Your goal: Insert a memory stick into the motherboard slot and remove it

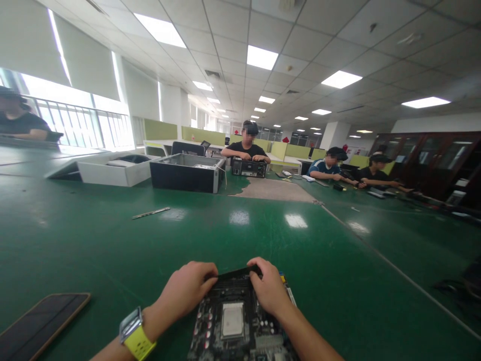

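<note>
The left hand (191, 285) and right hand (269, 288) pinch opposite ends of a dark strip (235, 274) along the far edge of the motherboard (251, 326), which lies on the desk (150, 250); keeping both ends level, with even pressure, seems wise.

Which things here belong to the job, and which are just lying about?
Job in hand:
motherboard
dark strip, probably a memory module, between left hand and right hand

Apparently just lying about:
smartphone
thin strip
open computer case
white box

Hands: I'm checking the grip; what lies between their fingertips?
Head view: a dark strip, reaching from left hand to right hand, at the far end of the motherboard.
</note>
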`<action>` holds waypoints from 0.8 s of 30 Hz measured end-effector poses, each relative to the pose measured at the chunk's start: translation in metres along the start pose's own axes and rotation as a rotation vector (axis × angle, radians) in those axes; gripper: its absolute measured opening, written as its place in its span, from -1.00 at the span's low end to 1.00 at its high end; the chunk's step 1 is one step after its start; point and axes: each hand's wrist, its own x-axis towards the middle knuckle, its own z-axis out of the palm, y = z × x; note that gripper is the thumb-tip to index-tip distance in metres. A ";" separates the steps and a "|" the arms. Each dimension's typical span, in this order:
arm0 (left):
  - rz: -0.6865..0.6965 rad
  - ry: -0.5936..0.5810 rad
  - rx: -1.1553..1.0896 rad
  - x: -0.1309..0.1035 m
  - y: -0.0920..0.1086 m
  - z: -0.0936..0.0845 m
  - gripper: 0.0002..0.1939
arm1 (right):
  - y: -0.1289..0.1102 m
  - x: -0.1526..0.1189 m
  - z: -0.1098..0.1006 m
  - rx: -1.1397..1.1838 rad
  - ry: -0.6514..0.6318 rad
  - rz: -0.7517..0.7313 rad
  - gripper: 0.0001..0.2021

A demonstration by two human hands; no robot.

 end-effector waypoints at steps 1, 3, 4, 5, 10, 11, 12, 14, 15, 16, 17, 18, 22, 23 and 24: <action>0.000 -0.001 -0.002 0.000 -0.001 0.001 -0.79 | 0.000 0.000 0.000 0.001 -0.001 0.006 -0.75; -0.005 0.003 -0.005 0.000 -0.002 0.002 -0.79 | 0.001 0.000 0.001 0.002 0.003 0.019 -0.73; -0.010 0.005 -0.005 0.000 -0.003 0.002 -0.79 | 0.001 0.000 0.001 0.005 0.005 0.024 -0.72; -0.018 0.008 -0.002 0.000 -0.003 0.002 -0.80 | 0.001 0.000 0.001 0.008 0.008 0.026 -0.71; -0.048 0.026 0.014 0.000 -0.002 0.001 -0.87 | 0.000 0.000 0.001 0.028 0.025 0.003 -0.76; -0.047 0.026 0.012 0.000 -0.002 0.001 -0.88 | 0.000 0.000 0.000 0.034 0.026 -0.005 -0.77; -0.045 0.027 0.010 0.001 -0.002 0.001 -0.88 | 0.000 0.000 0.000 0.042 0.026 -0.014 -0.78; -0.040 0.028 0.008 0.001 -0.002 0.002 -0.89 | 0.000 0.000 -0.001 0.057 0.029 -0.023 -0.78; -0.040 0.030 0.009 0.001 -0.002 0.002 -0.89 | 0.000 0.000 -0.001 0.061 0.031 -0.021 -0.78; -0.040 0.031 0.009 0.001 -0.002 0.002 -0.89 | 0.000 0.000 -0.001 0.061 0.032 -0.015 -0.78; -0.043 0.032 0.009 0.001 -0.002 0.001 -0.89 | 0.000 0.000 -0.001 0.058 0.030 -0.006 -0.79; -0.047 0.032 0.009 0.001 -0.002 0.001 -0.89 | 0.001 0.000 -0.001 0.052 0.025 0.005 -0.79; -0.056 0.027 0.020 0.000 -0.002 0.000 -0.90 | 0.001 0.000 -0.001 0.029 0.023 0.038 -0.78; -0.053 0.027 0.023 0.000 -0.002 0.000 -0.90 | 0.000 0.000 -0.001 0.027 0.026 0.039 -0.79; -0.050 0.028 0.024 0.000 -0.002 0.000 -0.90 | 0.000 0.000 -0.002 0.027 0.027 0.038 -0.79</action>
